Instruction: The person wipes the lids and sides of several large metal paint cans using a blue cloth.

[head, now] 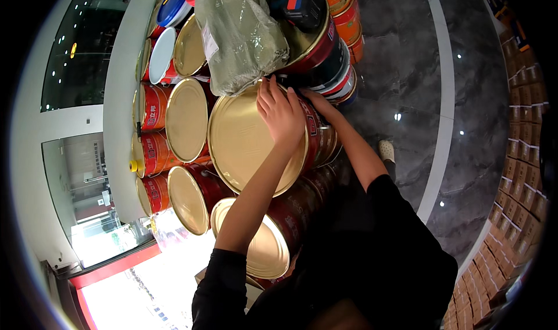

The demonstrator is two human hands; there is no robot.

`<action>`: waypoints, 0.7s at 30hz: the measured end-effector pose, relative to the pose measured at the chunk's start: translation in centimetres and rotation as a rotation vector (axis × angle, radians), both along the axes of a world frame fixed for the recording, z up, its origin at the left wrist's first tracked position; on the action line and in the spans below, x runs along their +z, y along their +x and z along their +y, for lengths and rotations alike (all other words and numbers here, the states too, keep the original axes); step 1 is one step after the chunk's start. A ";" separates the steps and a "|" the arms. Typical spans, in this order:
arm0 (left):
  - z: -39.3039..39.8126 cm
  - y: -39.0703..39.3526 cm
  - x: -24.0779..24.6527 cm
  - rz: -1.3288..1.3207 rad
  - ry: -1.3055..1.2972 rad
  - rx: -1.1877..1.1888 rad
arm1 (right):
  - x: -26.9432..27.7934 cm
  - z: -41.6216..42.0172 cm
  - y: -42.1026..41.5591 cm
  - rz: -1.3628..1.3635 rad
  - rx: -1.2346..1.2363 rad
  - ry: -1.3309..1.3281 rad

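Note:
My left hand lies on the gold metal lid of a large red paint drum, near its far edge. Its fingers are extended and point towards a clear-wrapped grey-green package. On the drum's right side is my right hand, beside the red label. The fingertips of that hand are hidden in the dark gap between this drum and a dark drum beyond it, so its grip is unclear. The package leans over the far rim of the lid.
Several gold-lidded drums and smaller red-orange cans are packed on the left. A black case sits on the far drum. Orange pails stand stacked beyond. Dark tiled floor stretches right to stacked cardboard boxes.

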State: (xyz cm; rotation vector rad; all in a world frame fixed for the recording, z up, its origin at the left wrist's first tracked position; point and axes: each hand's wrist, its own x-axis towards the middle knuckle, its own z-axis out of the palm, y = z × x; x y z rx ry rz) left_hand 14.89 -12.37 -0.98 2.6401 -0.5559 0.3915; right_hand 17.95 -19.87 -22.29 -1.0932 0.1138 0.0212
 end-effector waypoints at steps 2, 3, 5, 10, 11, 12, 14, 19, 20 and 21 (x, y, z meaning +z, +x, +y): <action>1.4 -0.1 0.0 -0.009 0.007 0.035 | 4.8 1.4 -2.8 -0.069 -0.097 0.115; 2.6 -0.1 -0.5 -0.002 0.015 0.063 | 7.9 2.7 -4.4 -0.038 -0.157 0.020; 2.2 -0.3 -0.5 0.014 0.005 0.037 | 9.8 3.1 -6.7 -0.176 -0.331 -0.096; 1.1 -0.3 -0.1 0.006 0.028 0.036 | 9.9 3.6 -7.6 -0.134 -0.447 -0.202; 1.1 -0.1 0.0 0.004 0.033 0.045 | 9.8 3.4 -7.1 -0.124 -0.422 -0.183; 0.0 -0.2 0.2 -0.017 0.007 0.011 | 8.4 2.0 -5.5 -0.305 -0.450 -0.332; -0.6 -0.1 0.1 -0.013 -0.016 -0.013 | 9.0 -0.4 -3.4 -0.228 -0.291 -0.162; 1.9 0.0 -0.5 -0.040 -0.001 0.044 | 9.3 5.0 -9.1 -0.172 -0.447 -0.258; 1.2 0.0 -0.2 -0.046 -0.006 0.033 | 7.5 7.2 -11.3 -0.183 -0.548 -0.400; 0.4 -0.1 0.1 -0.050 -0.007 0.019 | 5.8 8.7 -12.4 -0.187 -0.651 -0.540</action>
